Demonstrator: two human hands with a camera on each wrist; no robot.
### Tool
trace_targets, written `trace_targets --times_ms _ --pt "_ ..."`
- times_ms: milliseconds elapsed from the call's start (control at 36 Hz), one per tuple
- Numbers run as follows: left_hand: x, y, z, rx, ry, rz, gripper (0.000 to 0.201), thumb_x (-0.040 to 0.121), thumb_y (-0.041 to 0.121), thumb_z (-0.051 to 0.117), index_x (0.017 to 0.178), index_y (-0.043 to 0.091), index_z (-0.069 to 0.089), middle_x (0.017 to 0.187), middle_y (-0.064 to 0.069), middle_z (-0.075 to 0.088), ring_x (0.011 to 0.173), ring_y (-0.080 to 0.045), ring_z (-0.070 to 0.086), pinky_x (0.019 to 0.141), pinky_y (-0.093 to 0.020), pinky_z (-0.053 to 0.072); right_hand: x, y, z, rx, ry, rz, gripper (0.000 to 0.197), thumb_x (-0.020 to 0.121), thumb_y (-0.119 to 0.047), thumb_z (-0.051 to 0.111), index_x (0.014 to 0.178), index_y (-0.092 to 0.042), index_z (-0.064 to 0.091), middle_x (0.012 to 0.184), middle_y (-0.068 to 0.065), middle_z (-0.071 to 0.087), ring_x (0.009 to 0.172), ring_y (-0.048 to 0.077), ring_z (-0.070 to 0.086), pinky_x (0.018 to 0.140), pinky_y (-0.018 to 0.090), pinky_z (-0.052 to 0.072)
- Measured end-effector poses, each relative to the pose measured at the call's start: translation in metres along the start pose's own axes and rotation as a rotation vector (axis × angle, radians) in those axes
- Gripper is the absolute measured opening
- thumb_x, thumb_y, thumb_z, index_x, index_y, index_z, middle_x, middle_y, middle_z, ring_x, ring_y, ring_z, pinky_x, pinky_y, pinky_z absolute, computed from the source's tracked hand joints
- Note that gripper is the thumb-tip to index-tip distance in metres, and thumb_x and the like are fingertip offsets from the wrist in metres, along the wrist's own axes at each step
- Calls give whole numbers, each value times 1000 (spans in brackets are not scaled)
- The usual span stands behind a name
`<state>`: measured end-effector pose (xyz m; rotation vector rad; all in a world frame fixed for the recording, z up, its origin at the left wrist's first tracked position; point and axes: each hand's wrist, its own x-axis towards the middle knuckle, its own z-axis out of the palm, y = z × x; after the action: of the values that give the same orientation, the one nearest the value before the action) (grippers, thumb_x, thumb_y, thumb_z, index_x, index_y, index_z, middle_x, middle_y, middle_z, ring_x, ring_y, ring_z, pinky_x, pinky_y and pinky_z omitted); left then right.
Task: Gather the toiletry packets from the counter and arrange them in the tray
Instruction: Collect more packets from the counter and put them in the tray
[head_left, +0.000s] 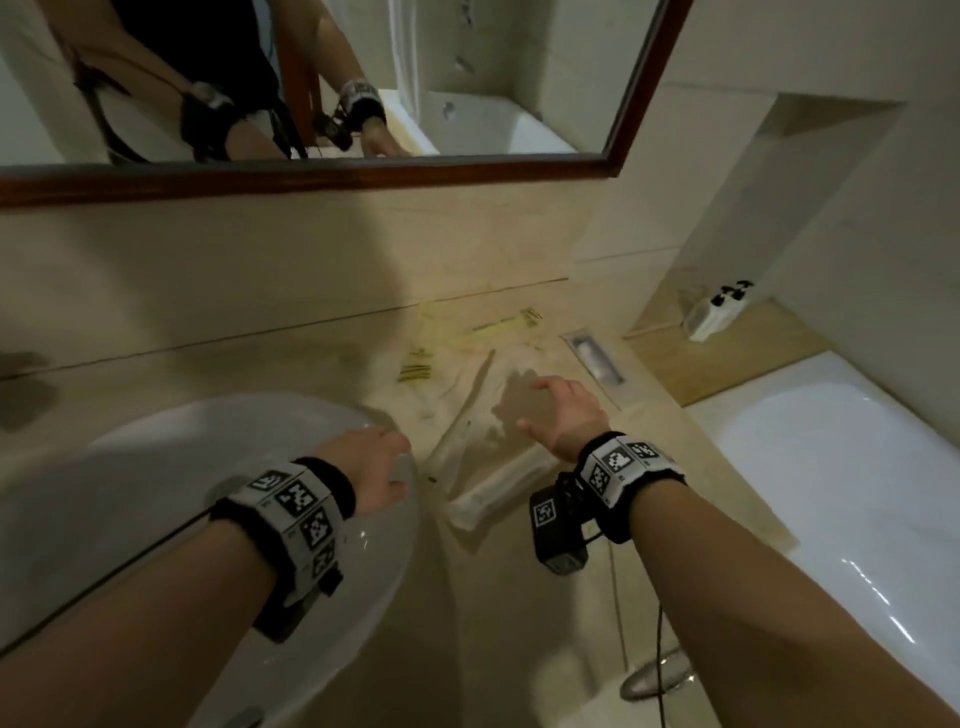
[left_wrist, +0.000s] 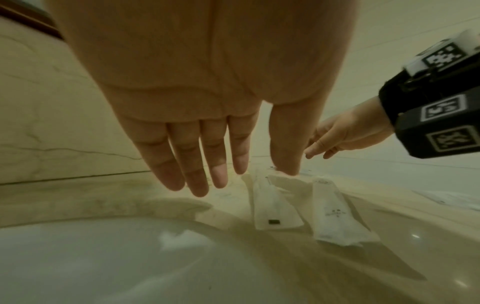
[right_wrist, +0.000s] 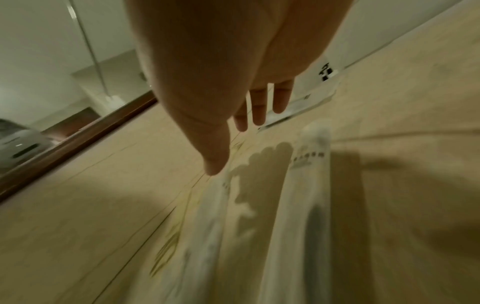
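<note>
Toiletry packets (left_wrist: 275, 205) lie flat on the counter (head_left: 322, 364) at centre frame, right of the sink (head_left: 208, 431). Right hand (head_left: 563, 415) hovers over them, fingers spread, holding nothing; left hand (head_left: 371, 467) likewise empty. The tray (head_left: 597, 358), possibly the recessed slot upper right, is blurred. Best pinch one packet's edge.
</note>
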<state>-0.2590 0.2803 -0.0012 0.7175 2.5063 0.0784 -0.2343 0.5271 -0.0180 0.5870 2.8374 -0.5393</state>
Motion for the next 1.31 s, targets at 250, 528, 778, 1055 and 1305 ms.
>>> trace_targets --times_ms 250,528,778,1055,1305 --pt "50 32 -14 20 -101 -35 50 91 40 47 134 16 39 139 -9 42 122 -28 47 102 -39 43 69 81 -23 170 64 406 78 84 -47 58 147 -21 21 150 12 30 136 34 33 112 45 30" --pt "86 51 -33 31 -100 -31 48 91 40 48 132 15 43 134 -7 47 117 -26 52 96 -38 47 96 104 -8 41 131 499 46 96 -26 40 139 -9 33 141 22 37 130 40 37 107 51 32" --pt "89 57 -32 -2 -66 -65 56 92 42 46 139 14 36 140 -9 41 124 -27 46 102 -38 43 99 104 -19 92 79 402 32 94 -16 42 121 -4 53 125 23 54 109 39 55 85 41 45" --pt "56 49 -34 -114 117 -115 54 93 35 49 142 22 32 144 -1 43 127 -22 46 99 -31 42 55 84 -36 202 158 183 31 94 -11 43 121 -5 58 127 25 52 113 39 52 92 36 42" --pt "7 44 -34 -190 308 -67 73 86 38 60 146 20 22 153 -7 21 137 -26 32 110 -36 34 -12 28 -49 338 -27 -101 27 94 -9 49 119 -4 58 116 15 60 108 25 55 83 23 34"
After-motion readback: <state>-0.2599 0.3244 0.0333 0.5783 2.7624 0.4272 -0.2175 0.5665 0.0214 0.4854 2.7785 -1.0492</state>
